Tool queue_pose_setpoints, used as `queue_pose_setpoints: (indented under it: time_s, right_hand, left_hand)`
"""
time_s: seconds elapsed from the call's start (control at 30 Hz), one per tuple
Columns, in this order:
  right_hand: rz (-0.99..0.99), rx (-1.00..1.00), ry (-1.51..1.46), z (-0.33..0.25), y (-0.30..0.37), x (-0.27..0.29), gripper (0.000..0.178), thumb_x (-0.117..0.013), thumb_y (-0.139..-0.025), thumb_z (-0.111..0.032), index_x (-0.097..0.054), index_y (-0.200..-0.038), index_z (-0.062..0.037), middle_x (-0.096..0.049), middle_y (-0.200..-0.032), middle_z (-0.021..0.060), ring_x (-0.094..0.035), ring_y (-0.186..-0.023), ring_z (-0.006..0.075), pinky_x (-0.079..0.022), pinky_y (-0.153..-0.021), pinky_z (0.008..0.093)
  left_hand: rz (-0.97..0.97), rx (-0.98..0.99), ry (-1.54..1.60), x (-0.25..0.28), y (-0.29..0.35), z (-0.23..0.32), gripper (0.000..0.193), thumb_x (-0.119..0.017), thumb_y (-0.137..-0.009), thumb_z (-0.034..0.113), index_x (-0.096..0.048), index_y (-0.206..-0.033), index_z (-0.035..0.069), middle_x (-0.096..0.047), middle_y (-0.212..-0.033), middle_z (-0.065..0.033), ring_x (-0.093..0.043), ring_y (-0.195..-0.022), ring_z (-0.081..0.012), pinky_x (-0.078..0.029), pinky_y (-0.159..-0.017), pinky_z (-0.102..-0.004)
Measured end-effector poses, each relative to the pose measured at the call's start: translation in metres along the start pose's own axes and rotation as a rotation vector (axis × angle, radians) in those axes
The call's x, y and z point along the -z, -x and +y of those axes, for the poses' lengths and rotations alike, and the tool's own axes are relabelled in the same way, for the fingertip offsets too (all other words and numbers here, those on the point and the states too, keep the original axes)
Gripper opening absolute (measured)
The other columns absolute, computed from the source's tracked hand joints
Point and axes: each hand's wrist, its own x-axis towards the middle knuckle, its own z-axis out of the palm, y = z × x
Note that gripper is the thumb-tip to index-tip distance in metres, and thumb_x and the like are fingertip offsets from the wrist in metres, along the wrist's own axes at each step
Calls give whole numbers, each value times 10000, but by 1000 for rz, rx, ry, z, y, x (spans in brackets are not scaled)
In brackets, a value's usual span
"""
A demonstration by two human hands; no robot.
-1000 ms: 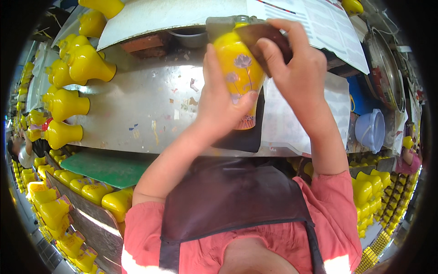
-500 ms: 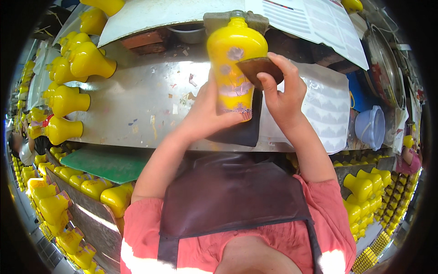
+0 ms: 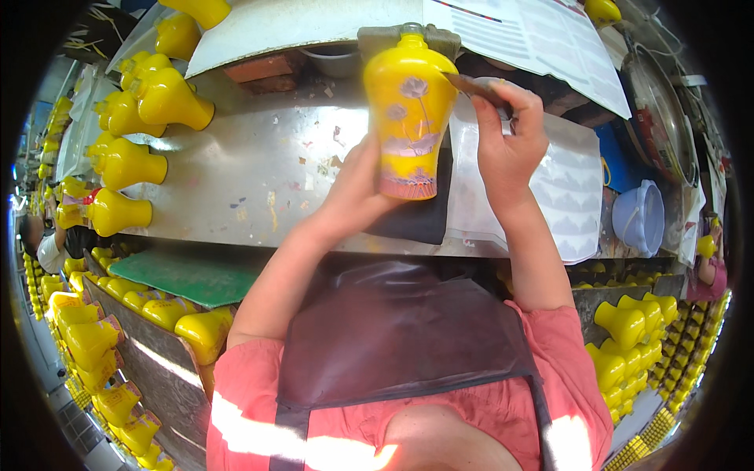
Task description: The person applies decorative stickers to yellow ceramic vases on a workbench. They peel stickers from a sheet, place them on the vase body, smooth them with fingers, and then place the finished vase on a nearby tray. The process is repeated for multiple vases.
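A glossy yellow vase [image 3: 404, 82] lies along the middle of the table, its neck pointing away against a grey block [image 3: 377, 36]. Purple-grey flowers and a patterned band near the base decorate its side. My left hand [image 3: 357, 188] wraps round the lower left side of the vase, the fingers partly hidden behind it. In my right hand [image 3: 510, 141] a thin dark brown scraper [image 3: 475, 88] is pinched, seen nearly edge-on, its tip at the vase's upper right shoulder. Under the vase's base lies a dark cloth [image 3: 424, 224].
Several yellow vases [image 3: 129, 163] line the table's left side. Sheets of pale decals [image 3: 554, 180] lie on the right, beside a light blue bucket [image 3: 638, 218]. A white board [image 3: 314, 20] spans the back above bricks [image 3: 263, 69]. More vases [image 3: 628, 322] stand in racks around me.
The scraper has moved up and right from the vase's middle to its shoulder and turned edge-on. The vase has rolled slightly, showing more of its flowers.
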Motion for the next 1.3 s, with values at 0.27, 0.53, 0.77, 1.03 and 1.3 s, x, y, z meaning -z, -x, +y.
queue_pose_setpoints:
  time_s: [0.27,0.53,0.77,1.03,1.3]
  right_hand:
    - [-300,462,-68,-29,51,11,310,-791,-723,-22,-742,-1010,-129,-742,-941,74,-707,-780,243,-544,-645,360]
    - [-60,307,142,-12,-11,2,291,-758,-771,35,-730,-1028,-98,-743,-951,87,-690,-769,274,-535,-646,363]
    - [-401,645,95,-48,19,7,351,-751,-733,-129,-747,-1083,-115,-623,-793,23,-676,-758,233,-544,-671,347]
    - [-204,76,82,-18,-60,-4,293,-751,-888,-40,-700,-1177,-43,-743,-1046,130,-730,-880,250,-577,-792,332]
    - [-80,-103,-18,5,-63,6,166,-668,-935,-115,-744,-1082,-97,-715,-870,71,-682,-773,208,-543,-726,325]
  left_hand:
    - [-61,157,25,1,3,3,985,-833,-861,163,-209,-1609,19,-543,-1464,-154,-533,-1354,-254,-430,-1117,-385]
    - [185,-99,-89,-5,3,15,894,-848,-775,191,-380,-1524,56,-663,-1268,-207,-653,-1139,-426,-533,-953,-458]
    - [231,-81,-228,-5,13,8,990,-878,-699,205,-371,-1530,24,-582,-1384,-225,-547,-1287,-436,-440,-1074,-504]
    - [422,-14,-188,-5,-29,13,1024,-821,-772,317,-250,-1560,-3,-418,-1478,-247,-422,-1389,-427,-361,-1160,-497]
    - [330,161,282,-1,-69,10,642,-562,-1019,381,-326,-1533,77,-469,-1448,-176,-549,-1272,-300,-463,-1071,-414]
